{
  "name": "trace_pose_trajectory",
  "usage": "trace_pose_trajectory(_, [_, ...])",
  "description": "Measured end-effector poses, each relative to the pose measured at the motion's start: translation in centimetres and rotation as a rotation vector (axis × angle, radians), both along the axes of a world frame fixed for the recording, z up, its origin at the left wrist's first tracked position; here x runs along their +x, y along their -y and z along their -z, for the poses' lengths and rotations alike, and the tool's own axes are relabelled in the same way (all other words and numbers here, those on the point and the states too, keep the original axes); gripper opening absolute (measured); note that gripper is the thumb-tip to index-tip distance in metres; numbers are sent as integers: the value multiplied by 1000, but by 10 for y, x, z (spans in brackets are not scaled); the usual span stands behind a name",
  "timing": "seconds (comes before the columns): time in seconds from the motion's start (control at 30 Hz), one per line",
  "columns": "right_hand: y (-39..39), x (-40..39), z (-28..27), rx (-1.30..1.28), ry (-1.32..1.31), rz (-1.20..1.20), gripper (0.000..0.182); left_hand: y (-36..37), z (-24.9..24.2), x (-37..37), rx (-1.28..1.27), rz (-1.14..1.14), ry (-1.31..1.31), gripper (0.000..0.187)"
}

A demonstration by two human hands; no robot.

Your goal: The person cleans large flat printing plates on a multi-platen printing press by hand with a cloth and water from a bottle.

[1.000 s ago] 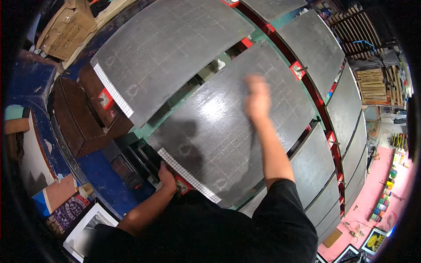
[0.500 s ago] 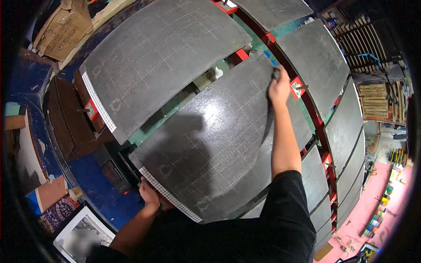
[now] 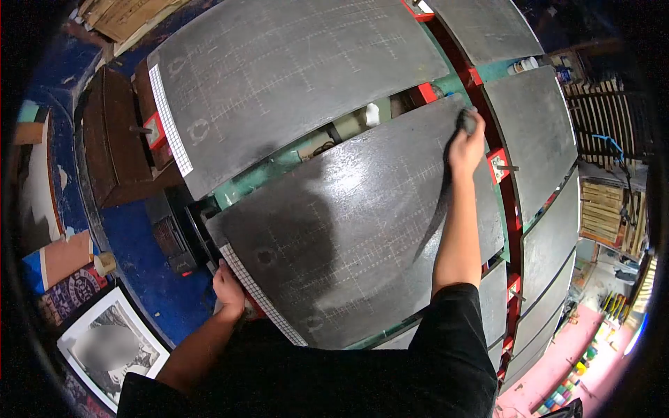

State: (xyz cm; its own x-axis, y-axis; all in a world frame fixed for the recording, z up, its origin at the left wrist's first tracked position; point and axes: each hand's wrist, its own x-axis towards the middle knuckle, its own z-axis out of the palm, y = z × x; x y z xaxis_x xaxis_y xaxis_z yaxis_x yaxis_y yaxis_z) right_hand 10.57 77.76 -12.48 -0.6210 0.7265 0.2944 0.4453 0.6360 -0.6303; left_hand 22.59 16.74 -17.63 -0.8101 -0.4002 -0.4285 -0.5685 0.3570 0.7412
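My right hand (image 3: 468, 145) is closed around a small dark pad (image 3: 465, 122), pressed to the far right corner of a grey printing board (image 3: 376, 216). The board carries white dotted lines and cross marks, and its surface shines as if wet. My left hand (image 3: 228, 289) grips the board's near left edge, fingers curled at a white gridded strip (image 3: 261, 296). A shadow covers the left part of the board.
Another marked grey board (image 3: 293, 70) lies beyond a gap. A red rail (image 3: 512, 216) runs along the right side, with more grey boards (image 3: 531, 132) past it. A brown box (image 3: 115, 132) and a framed picture (image 3: 150, 355) are at left.
The view has shifted, so the boards sit further right. My right hand with the dark pad has moved closer to the board's far right corner. My left hand stays at the edge.
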Motion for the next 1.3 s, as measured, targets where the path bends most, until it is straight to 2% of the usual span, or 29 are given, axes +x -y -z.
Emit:
trace_pose_trajectory(0.07, [73, -11, -30, 22, 228, -312, 47, 3, 1, 0, 23, -3, 4, 57])
trace_pose_trajectory(0.13, [173, 5, -3, -201, 9, -927, 34, 4, 4, 0, -70, 23, 7, 57])
trace_pose_trajectory(0.17, [234, 19, -18, -227, 174, -1201, 39, -7, -11, -5, -149, 66, -12, 56])
trace_pose_trajectory(0.2, [290, 36, -3, 67, 85, -1456, 49, -6, -9, -5, -151, 64, -17, 56])
trace_pose_trajectory(0.23, [326, 49, -19, -335, 6, -1619, 60, -2, -2, -3, -88, 18, -5, 57])
trace_pose_trajectory(0.27, [346, 55, -33, -467, 34, -1701, 62, 2, 4, 0, -25, -29, 10, 57])
trace_pose_trajectory(0.33, [317, 58, -37, -455, -54, -1463, 56, -2, 3, 0, -145, -24, 16, 59])
trace_pose_trajectory(0.37, [289, 67, -33, -857, 10, -1039, 61, -10, -10, -5, -128, -14, 56, 60])
trace_pose_trajectory(0.4, [244, 50, -52, -401, 81, -819, 56, -12, -16, -7, -111, -10, 98, 62])
trace_pose_trajectory(0.43, [192, 38, -46, -96, -60, -569, 54, -5, -14, -6, -196, 92, 126, 63])
trace_pose_trajectory(0.47, [146, 31, -32, 16, -196, -231, 50, -1, -8, -4, -199, 84, 133, 63])
trace_pose_trajectory(0.53, [55, 30, -8, 83, -190, 40, 53, -1, 7, 2, -251, 35, 101, 64])
trace_pose_trajectory(0.57, [57, 21, -6, 85, -192, 29, 53, -7, -5, -2, -211, 45, 101, 64])
trace_pose_trajectory(0.63, [75, 13, -13, 177, 87, -71, 54, -7, -13, -6, -250, 73, 199, 64])
trace_pose_trajectory(0.67, [110, 14, -7, 117, 128, -354, 52, -5, -16, -7, -291, 113, 288, 64])
trace_pose_trajectory(0.77, [308, 49, -7, -100, 346, -1145, 55, -3, -3, -1, -220, 87, 129, 61])
trace_pose_trajectory(0.8, [354, 71, 16, -189, 91, -1455, 57, -4, -4, 0, -166, 76, 69, 61])
trace_pose_trajectory(0.83, [388, 71, -25, -318, 158, -1561, 56, -3, -1, 3, -167, 76, 73, 61])
trace_pose_trajectory(0.87, [402, 76, -37, -563, 62, -1481, 55, -3, 2, 5, -186, 103, -18, 61])
trace_pose_trajectory(0.93, [374, 73, -50, -582, -111, -1151, 52, -6, -4, -1, -212, 122, -113, 62])
trace_pose_trajectory(0.97, [351, 72, -48, -943, -170, -867, 53, -14, -26, -8, -210, 105, 37, 62])
trace_pose_trajectory(1.0, [304, 54, -56, -383, -36, -769, 54, -19, -37, -14, -205, 88, 181, 63])
trace_pose_trajectory(1.03, [260, 38, -57, -201, -170, -618, 40, -13, -27, -9, -163, 82, 174, 64])
trace_pose_trajectory(1.1, [176, 21, -37, -39, -207, -238, 51, -13, -25, -10, -179, 100, 167, 64])
trace_pose_trajectory(1.13, [143, 16, -24, -159, -138, -130, 52, -12, -25, -9, -201, 118, 167, 64])
trace_pose_trajectory(1.2, [150, 8, -2, 367, -6, -251, 53, -17, -30, -8, -214, 80, 167, 63])
trace_pose_trajectory(1.23, [183, 7, -6, 244, -18, -373, 52, -22, -33, -11, -223, 51, 167, 62])
trace_pose_trajectory(1.27, [226, 9, -8, 48, 155, -516, 53, -25, -35, -15, -220, 49, 158, 62])
trace_pose_trajectory(1.3, [279, 22, -6, 77, 136, -739, 55, -26, -39, -16, -258, 68, 164, 60])
